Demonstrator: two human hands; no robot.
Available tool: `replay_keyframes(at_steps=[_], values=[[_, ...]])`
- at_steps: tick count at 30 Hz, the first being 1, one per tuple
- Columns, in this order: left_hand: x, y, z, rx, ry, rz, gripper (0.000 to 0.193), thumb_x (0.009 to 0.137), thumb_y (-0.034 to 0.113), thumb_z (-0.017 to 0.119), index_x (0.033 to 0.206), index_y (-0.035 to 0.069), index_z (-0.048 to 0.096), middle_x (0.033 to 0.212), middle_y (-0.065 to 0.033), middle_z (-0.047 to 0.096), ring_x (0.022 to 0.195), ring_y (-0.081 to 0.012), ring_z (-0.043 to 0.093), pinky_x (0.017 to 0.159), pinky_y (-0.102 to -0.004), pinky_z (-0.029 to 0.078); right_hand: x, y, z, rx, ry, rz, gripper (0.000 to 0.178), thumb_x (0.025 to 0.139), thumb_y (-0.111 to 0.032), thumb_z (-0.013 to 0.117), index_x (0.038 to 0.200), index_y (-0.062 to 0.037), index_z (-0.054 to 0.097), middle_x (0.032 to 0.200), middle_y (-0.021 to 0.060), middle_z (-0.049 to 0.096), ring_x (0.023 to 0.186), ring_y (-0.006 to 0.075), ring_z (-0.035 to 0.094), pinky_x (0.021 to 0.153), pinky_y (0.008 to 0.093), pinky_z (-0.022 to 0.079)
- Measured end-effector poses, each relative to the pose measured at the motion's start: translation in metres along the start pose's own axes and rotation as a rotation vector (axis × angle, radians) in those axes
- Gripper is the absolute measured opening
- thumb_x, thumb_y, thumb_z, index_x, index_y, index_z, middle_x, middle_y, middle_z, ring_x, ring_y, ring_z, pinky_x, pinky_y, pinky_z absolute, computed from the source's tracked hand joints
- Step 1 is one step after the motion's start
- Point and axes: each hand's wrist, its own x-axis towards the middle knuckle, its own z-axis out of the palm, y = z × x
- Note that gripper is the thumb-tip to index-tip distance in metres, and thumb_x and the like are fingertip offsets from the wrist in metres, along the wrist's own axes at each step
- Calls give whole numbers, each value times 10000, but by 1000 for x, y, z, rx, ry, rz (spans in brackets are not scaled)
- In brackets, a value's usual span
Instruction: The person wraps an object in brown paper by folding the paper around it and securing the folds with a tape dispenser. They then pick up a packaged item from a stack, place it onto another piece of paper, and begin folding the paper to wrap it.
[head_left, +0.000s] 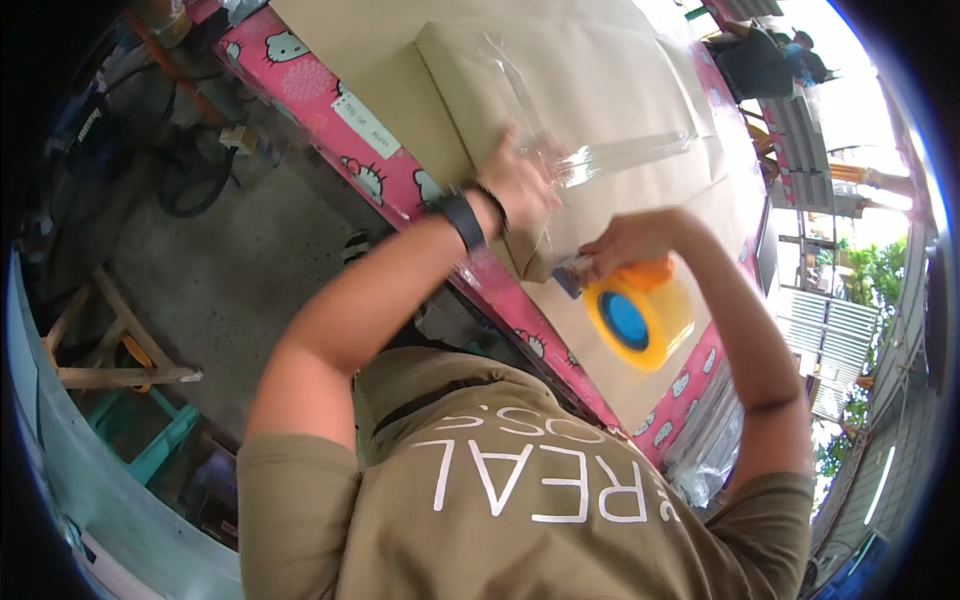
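A large parcel wrapped in brown paper [610,80] lies on the table, with strips of shiny clear tape [640,153] across its top. My left hand [522,185] rests on the parcel near its close edge, fingers spread over the taped area and slightly blurred. Beside the parcel's near corner, my right hand [635,240] grips a tape dispenser [650,272] with an orange body. The dispenser carries a yellow-rimmed roll of tape [655,345] with a blue hub. A dark cutting end shows by the right fingertips.
A pink patterned cover [375,180] dresses the table, and brown paper [620,375] lies under the parcel. Clear plastic [705,455] is bunched by my right elbow. On the floor at left are a wooden frame [125,375], a teal stool [165,445] and black cables [195,200]. Another person [755,65] is far right.
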Motion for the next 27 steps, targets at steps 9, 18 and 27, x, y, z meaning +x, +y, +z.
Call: replay_keyframes(at_steps=[9, 18, 27], values=[[-29, 42, -61, -700, -181, -39, 469, 860, 370, 481, 1295, 195, 466, 1383, 23, 397, 1311, -174, 288, 1070, -519, 133, 29, -27, 47, 66, -388, 388, 587, 658, -465, 703, 1114, -105, 617, 981, 117, 645, 849, 185, 602, 750, 324, 485], [-70, 45, -118, -1303, -323, 93, 188, 773, 232, 603, 653, 93, 639, 739, -62, 643, 1061, -248, 539, 1032, -470, 271, -46, -36, 110, 751, 1711, -171, 805, 705, -81, 692, 1389, -10, 273, 1324, 145, 424, 1142, 185, 461, 963, 296, 364], [-52, -19, -67, -828, -222, -355, 783, 754, 446, 619, 1386, 121, 289, 1476, -82, 177, 1351, -276, 185, 1032, -543, 211, 55, 5, 43, 367, 2165, -363, 782, 688, -217, 710, 1317, 79, 351, 1309, 215, 449, 1150, 279, 503, 944, 360, 395]])
